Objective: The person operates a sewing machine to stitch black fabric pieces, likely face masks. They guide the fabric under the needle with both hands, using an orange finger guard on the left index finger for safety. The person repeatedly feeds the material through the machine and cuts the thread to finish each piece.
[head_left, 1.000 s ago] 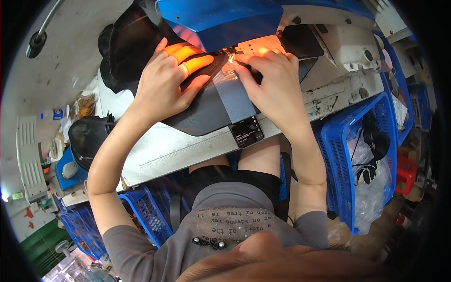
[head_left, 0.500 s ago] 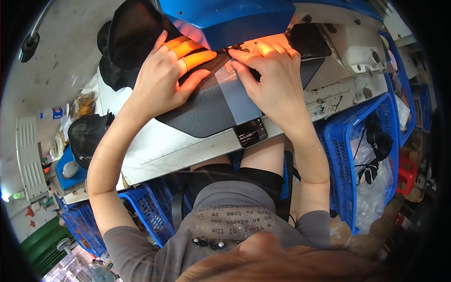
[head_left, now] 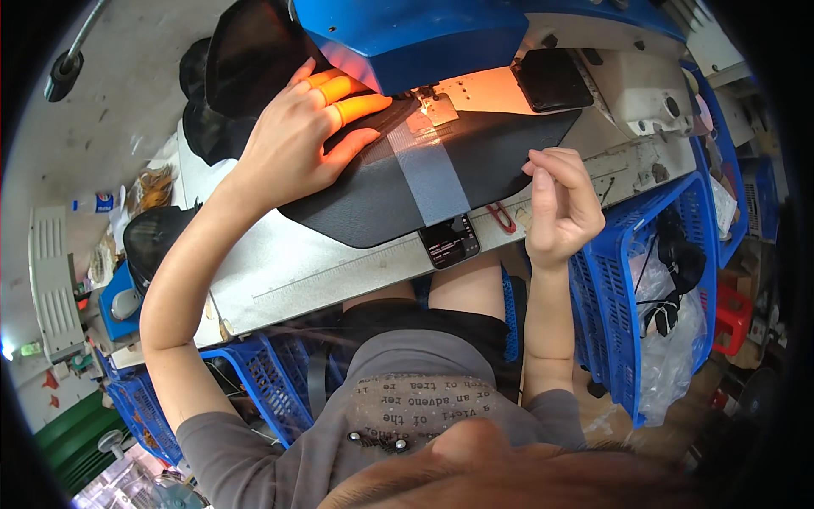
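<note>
My left hand [head_left: 297, 140] lies with fingers spread on a black leather-like panel [head_left: 348, 208], beside the presser foot [head_left: 426, 95] of a blue sewing machine [head_left: 415, 38]. Orange-yellow covers wrap some of its fingers. A grey-blue strip [head_left: 432, 174] runs across the panel from the needle area to the front edge. My right hand [head_left: 564, 208] is raised near the panel's right end, fingers curled and thumb against them; anything pinched there is too small to make out. Red thread snips [head_left: 502, 218] lie at the panel's front edge, left of that hand.
A phone with a lit screen [head_left: 450, 243] sits at the table's front edge, near a printed ruler [head_left: 339, 276]. A dark flat object [head_left: 553, 81] rests on the machine bed. Black pieces [head_left: 246, 64] are heaped at the back left. Blue baskets [head_left: 623, 314] stand right and lower left.
My right hand has left the needle area and moved right and toward me, its fingers curling. The strip and snips are now uncovered. My left hand has stayed on the panel.
</note>
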The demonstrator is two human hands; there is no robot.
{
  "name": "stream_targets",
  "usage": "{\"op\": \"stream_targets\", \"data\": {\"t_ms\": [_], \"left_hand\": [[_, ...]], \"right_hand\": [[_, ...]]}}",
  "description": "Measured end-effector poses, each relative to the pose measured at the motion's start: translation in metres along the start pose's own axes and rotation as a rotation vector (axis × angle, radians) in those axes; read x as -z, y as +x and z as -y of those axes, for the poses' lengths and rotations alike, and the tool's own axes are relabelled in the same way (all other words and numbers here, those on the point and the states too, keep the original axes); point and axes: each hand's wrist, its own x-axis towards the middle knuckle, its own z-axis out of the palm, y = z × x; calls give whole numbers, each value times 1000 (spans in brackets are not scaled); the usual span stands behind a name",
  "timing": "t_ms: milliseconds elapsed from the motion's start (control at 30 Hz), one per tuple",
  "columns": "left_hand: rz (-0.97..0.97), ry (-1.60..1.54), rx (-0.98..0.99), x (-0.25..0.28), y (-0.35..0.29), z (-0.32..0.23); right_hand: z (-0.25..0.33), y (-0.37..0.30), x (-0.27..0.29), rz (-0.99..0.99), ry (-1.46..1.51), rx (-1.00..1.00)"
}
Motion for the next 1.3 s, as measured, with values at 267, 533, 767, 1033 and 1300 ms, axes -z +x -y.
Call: {"op": "stream_targets", "data": {"t_ms": [267,533,767,1033,1300], "left_hand": [[-13,-7,-21,1,2,0],[13,-22,-16,9,7,-4],[118,15,210,11,3,-22],[100,57,277,16,11,-55],[157,-68,340,19,1,-61]], "right_hand": [[16,17,-24,214,-68,5],[1,11,-31,200,-243,170],[-1,9,-33,190,-246,170],[-1,9,-32,186,-220,171],[-1,10,-29,192,-188,167]]}}
